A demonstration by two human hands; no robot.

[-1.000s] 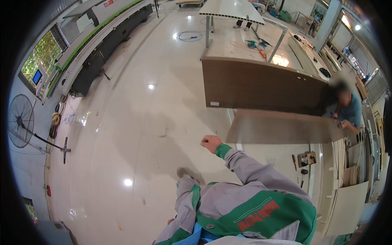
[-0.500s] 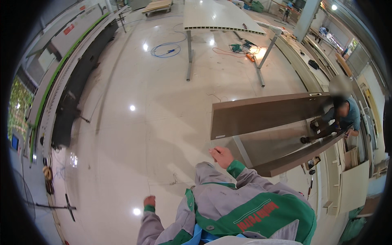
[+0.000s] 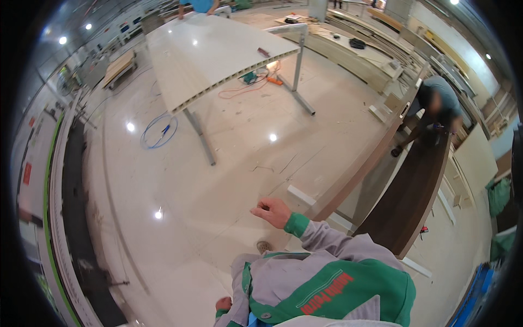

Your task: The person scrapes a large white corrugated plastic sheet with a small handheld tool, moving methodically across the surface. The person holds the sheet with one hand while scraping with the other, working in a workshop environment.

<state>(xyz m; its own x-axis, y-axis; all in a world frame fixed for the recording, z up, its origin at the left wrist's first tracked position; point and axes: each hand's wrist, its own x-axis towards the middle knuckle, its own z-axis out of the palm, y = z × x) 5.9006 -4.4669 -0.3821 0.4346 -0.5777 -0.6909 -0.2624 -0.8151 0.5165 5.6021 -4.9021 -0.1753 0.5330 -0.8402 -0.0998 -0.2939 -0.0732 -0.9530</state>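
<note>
My right hand [image 3: 272, 212] is held out before my body with its fingers curled in and the thumb pressed to them. What it holds, if anything, I cannot make out. Low at my side hangs my left hand [image 3: 223, 303], small and partly cut off by my sleeve, so its fingers do not show clearly. Neither hand touches the brown panels. The nearer end of one long brown panel [image 3: 362, 173], standing on edge, lies just right of my right hand. A second brown panel [image 3: 406, 210] stands beyond it, farther right.
A co-worker [image 3: 438, 101] bends over the panels' far end. White strips [image 3: 301, 194] lie on the floor under them. Ahead stands a white hollow-core board [image 3: 218, 52] on metal legs, with a blue hose [image 3: 159, 131] beside it. A long machine [image 3: 73, 180] runs along the left.
My view has turned and moved forward, bringing the board table closer and the panels nearer on the right. Another person's arms now show behind the table. The co-worker bends lower.
</note>
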